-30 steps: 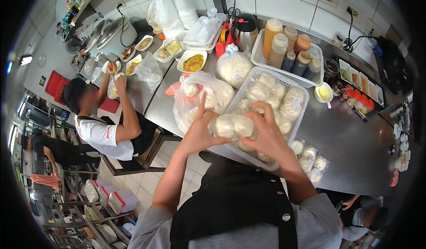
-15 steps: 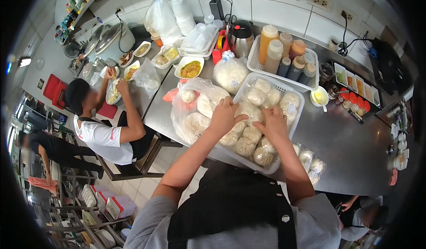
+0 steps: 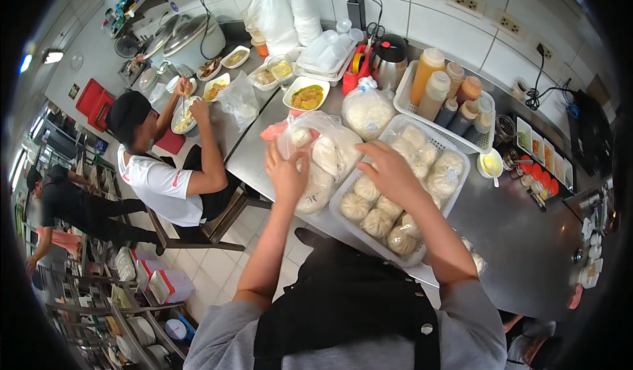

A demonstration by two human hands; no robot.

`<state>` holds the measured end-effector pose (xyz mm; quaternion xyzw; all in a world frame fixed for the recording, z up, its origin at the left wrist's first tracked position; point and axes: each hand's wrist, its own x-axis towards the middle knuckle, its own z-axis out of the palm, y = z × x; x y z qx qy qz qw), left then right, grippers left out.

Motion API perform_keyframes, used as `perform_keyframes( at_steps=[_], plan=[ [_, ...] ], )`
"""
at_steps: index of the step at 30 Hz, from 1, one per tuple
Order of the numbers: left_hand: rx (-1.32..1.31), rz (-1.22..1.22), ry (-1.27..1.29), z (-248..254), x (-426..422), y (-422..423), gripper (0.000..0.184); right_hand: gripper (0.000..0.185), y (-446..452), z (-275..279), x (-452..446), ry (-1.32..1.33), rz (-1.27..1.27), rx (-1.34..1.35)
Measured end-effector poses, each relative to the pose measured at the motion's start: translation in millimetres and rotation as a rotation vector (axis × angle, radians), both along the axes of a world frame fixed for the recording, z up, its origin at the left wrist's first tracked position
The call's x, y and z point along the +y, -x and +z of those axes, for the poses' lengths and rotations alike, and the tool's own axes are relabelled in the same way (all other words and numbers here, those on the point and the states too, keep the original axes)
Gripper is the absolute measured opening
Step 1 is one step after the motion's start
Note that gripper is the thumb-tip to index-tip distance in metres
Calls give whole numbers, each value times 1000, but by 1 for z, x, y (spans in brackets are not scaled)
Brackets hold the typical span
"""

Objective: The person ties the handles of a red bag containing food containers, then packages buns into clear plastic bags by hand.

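My left hand (image 3: pixel 287 173) is over the near-left side of a clear plastic bag (image 3: pixel 337 144) of white buns, with its fingers apart. My right hand (image 3: pixel 390 170) reaches across the white plastic basket (image 3: pixel 463 197), fingers stretched toward the bag's right edge; I cannot tell whether they touch it. Round pleated buns (image 3: pixel 376 224), some wrapped in clear plastic, fill the basket, and my right hand and forearm hide part of them. Just behind the bag stands a knotted bag of white food (image 3: pixel 366 114).
Sauce bottles (image 3: pixel 433 93) stand in another basket behind, beside a steel thermos (image 3: pixel 390 60). A bowl of yellow food (image 3: pixel 307 96) is at the back left. A seated person (image 3: pixel 162 166) eats at left. A small white cup (image 3: pixel 490 164) sits at right.
Both hands have left the buns in the basket. My left hand has moved left to the plastic bag, and my right hand has shifted up toward the bag's edge. The view has shifted slightly.
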<state>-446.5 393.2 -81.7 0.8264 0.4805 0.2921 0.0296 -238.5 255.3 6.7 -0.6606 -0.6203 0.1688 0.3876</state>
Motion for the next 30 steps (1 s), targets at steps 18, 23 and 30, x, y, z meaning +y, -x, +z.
perform_keyframes(
  at_steps=[18, 23, 30],
  plan=[
    [179, -127, 552, -46, -7, 47, 79, 68, 63, -120, 225, 462, -73, -2],
    [-9, 49, 638, -64, 3, 46, 79, 62, 42, -95, 194, 405, 318, 86],
    [-476, -102, 363, -20, -31, 35, 78, 42, 24, -5, 71, 474, 327, 791]
  ],
)
